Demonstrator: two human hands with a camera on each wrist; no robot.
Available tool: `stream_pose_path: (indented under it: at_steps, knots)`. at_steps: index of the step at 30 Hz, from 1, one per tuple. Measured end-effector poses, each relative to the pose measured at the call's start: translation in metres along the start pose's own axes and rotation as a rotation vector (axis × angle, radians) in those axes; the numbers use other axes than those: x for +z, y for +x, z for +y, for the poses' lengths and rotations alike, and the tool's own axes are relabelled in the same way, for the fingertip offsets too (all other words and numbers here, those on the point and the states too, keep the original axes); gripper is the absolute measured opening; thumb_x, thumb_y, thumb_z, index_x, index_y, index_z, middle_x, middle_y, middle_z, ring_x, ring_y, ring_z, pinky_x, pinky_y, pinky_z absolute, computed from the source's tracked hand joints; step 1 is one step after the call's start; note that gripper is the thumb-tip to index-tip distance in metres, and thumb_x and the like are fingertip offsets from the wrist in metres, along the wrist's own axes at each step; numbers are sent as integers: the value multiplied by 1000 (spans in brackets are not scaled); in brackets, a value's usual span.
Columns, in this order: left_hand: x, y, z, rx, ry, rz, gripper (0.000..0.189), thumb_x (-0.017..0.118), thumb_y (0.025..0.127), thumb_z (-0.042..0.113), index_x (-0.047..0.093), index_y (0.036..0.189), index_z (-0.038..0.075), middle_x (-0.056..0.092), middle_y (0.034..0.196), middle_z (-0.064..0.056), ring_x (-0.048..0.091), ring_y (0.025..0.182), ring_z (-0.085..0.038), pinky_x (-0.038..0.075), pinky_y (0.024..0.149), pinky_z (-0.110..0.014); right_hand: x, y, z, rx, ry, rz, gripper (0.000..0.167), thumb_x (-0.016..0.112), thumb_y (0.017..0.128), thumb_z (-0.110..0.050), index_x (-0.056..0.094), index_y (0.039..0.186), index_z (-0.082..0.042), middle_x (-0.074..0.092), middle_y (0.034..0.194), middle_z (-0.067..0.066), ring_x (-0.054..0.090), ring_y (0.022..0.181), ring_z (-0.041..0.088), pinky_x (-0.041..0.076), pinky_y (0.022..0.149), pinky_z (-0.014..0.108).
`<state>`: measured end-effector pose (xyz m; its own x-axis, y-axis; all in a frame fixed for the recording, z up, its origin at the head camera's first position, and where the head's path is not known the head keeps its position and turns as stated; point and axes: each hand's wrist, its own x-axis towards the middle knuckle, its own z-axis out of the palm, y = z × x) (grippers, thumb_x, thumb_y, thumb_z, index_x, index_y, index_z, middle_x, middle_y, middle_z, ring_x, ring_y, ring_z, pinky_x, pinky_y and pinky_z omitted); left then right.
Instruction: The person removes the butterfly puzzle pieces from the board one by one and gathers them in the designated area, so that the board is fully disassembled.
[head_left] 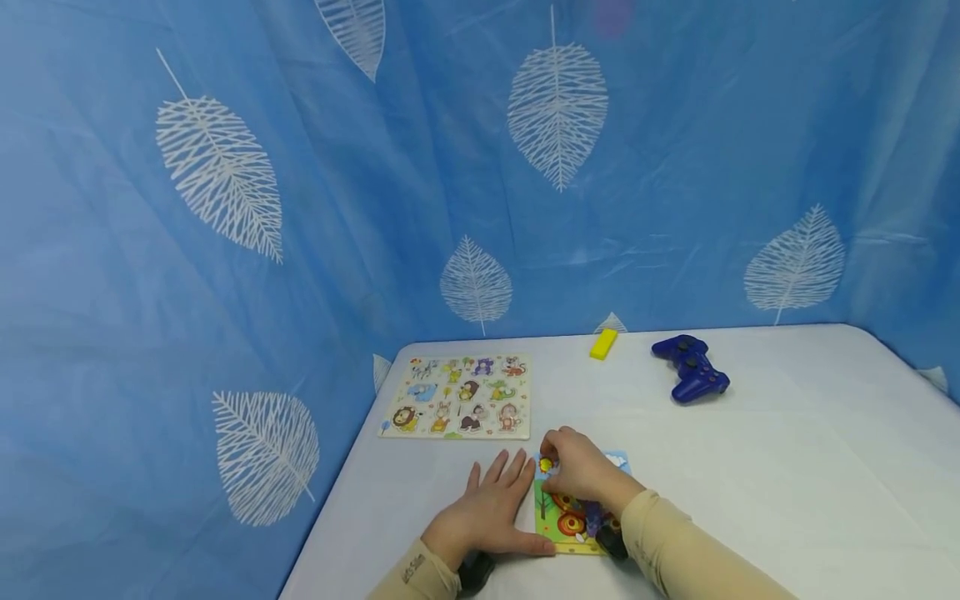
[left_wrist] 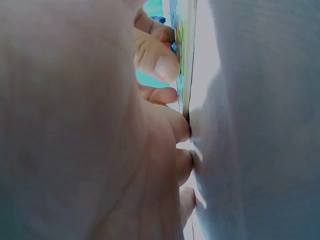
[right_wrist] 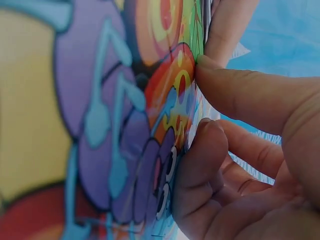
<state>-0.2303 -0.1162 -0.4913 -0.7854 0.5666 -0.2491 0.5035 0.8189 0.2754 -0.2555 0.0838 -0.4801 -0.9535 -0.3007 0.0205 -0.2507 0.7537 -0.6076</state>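
A thin picture board (head_left: 572, 523), brightly printed with an orange and purple cartoon butterfly, lies on the table in front of me. My left hand (head_left: 491, 510) rests flat at its left side with fingers spread, the thumb over the lower left corner. In the left wrist view the fingertips of that hand reach the board's edge. My right hand (head_left: 581, 468) bends over the upper part of the picture. In the right wrist view its thumb (right_wrist: 245, 92) and bent forefinger (right_wrist: 202, 150) touch the printed face, apart from each other, with nothing visible between them.
An animal peg-style puzzle (head_left: 453, 396) lies at the far left of the white table (head_left: 787, 467). A yellow block (head_left: 603, 343) sits near the back edge, with a blue game controller (head_left: 690, 368) to its right. A blue leaf-patterned curtain (head_left: 637, 208) hangs behind.
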Motion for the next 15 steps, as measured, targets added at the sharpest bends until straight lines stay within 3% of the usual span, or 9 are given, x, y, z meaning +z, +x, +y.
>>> stream_pose_path:
  at_steps: [6, 15]
  knots:
    - [-1, 1, -1, 0, 24, 3, 115, 59, 82, 85, 14, 168, 22, 7, 174, 0, 6, 161, -31, 15, 119, -72, -2, -1, 1, 7, 30, 19, 43, 95, 70, -11, 70, 104, -6, 60, 92, 3, 56, 84, 16, 53, 82, 42]
    - [2, 3, -3, -1, 13, -4, 116, 58, 82, 85, 13, 168, 22, 7, 174, 0, 4, 161, -30, 14, 120, -72, -2, -4, 3, 30, 4, 76, 32, 96, 69, -15, 76, 91, -3, 62, 88, 3, 59, 81, 16, 55, 82, 41]
